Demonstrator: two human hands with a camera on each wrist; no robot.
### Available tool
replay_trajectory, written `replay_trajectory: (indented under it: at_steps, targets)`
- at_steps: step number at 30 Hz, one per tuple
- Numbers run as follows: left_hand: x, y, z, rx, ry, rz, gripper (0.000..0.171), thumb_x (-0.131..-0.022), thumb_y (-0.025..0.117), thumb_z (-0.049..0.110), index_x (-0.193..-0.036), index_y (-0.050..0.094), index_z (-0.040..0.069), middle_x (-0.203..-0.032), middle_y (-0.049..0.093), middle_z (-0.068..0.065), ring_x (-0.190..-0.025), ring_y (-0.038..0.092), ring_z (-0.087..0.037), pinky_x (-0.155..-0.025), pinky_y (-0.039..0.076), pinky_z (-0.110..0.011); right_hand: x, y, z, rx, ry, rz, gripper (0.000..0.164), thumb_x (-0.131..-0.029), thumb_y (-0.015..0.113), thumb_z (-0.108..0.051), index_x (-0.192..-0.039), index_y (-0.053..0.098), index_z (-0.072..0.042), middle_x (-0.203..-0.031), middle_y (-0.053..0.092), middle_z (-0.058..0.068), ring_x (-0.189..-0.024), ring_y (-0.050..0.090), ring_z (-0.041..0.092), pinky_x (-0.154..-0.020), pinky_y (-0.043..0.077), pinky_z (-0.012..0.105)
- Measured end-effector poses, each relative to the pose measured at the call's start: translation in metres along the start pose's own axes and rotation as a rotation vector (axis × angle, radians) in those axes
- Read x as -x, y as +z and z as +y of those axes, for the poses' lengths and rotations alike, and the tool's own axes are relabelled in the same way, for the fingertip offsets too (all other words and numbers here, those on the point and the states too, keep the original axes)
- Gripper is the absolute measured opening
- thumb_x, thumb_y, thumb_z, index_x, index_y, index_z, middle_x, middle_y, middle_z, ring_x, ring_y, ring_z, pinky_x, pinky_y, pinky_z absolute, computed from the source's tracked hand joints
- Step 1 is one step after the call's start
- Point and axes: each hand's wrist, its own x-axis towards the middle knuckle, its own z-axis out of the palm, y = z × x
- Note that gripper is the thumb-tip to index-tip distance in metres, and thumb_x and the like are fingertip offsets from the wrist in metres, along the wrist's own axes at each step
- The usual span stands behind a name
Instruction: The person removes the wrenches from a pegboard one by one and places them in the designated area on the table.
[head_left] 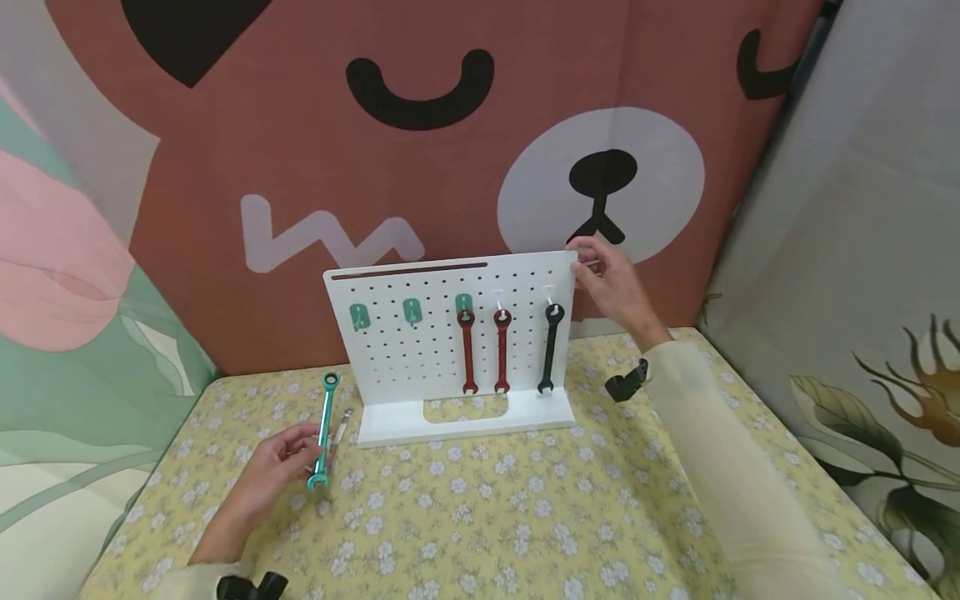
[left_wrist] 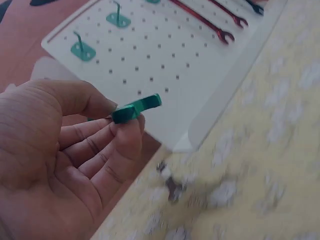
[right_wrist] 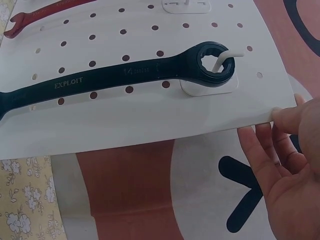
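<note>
My left hand (head_left: 273, 467) pinches a green combination wrench (head_left: 326, 425) near its open end, the ring end pointing up and away. In the left wrist view, thumb and fingertips meet on the green wrench (left_wrist: 131, 111). My right hand (head_left: 618, 287) grips the upper right corner of a white pegboard (head_left: 397, 358), thumb on the front, fingers behind. From its hooks hang two red wrenches, the left one (head_left: 468, 354) and the right one (head_left: 502, 354), and a black wrench (head_left: 551, 350). The right wrist view shows "EXPLOIT" on the black wrench (right_wrist: 125, 75).
Two green hooks, the outer (head_left: 360, 316) and inner (head_left: 412, 311), hold nothing on the board's left. A small silver wrench (left_wrist: 172, 187) lies on the flowered tablecloth (head_left: 465, 517) beside my left hand. Behind the board hangs a printed bear curtain (head_left: 300, 150).
</note>
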Motion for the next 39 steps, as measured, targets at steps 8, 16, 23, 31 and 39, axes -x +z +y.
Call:
replay_trajectory:
  at_steps: [8,16,23,31,39]
  targets:
    - [-0.008,-0.008,-0.012,-0.066,-0.055,-0.004,0.042,-0.105,0.058,0.007,-0.139,0.048,-0.014,-0.102,0.064,-0.021,-0.074,0.062,-0.02,-0.064,0.057,-0.036,0.0,0.001,0.0,0.0,0.006,0.007,0.024,-0.105,0.058,-0.004,-0.128,0.061,-0.006,-0.106,0.063,0.018,-0.093,0.063,0.043,-0.084,0.06,0.045]
    - [-0.015,-0.019,-0.017,-0.214,-0.111,0.008,0.044,-0.102,0.058,0.007,-0.14,0.05,-0.013,-0.1,0.064,-0.017,-0.074,0.062,-0.024,-0.062,0.056,-0.036,0.001,0.002,0.002,0.008,-0.003,0.005,0.024,-0.106,0.058,-0.005,-0.129,0.061,-0.006,-0.107,0.064,0.019,-0.092,0.064,0.039,-0.087,0.058,0.053]
    - [-0.024,-0.027,-0.022,-0.222,-0.139,-0.005,0.043,-0.102,0.058,0.007,-0.139,0.051,-0.014,-0.099,0.064,-0.016,-0.069,0.061,-0.025,-0.06,0.055,-0.038,0.001,0.002,0.001,0.018,-0.004,0.006,0.025,-0.106,0.058,-0.006,-0.13,0.061,-0.007,-0.108,0.064,0.019,-0.093,0.064,0.04,-0.087,0.058,0.052]
    - [-0.027,-0.03,-0.027,-0.224,-0.148,-0.04,0.043,-0.103,0.056,0.007,-0.138,0.048,-0.018,-0.095,0.064,-0.014,-0.067,0.058,-0.024,-0.059,0.053,-0.036,0.0,0.001,0.002,0.013,-0.007,0.004,0.025,-0.105,0.058,-0.005,-0.13,0.061,-0.007,-0.109,0.064,0.019,-0.092,0.065,0.037,-0.087,0.058,0.052]
    - [-0.028,-0.029,-0.031,-0.218,-0.165,-0.07,0.037,-0.102,0.055,0.004,-0.133,0.052,-0.016,-0.088,0.061,-0.012,-0.066,0.053,-0.022,-0.056,0.049,-0.035,0.0,0.002,0.001,0.016,0.008,0.005,0.024,-0.105,0.059,-0.005,-0.13,0.062,-0.007,-0.111,0.064,0.019,-0.094,0.065,0.037,-0.088,0.058,0.052]
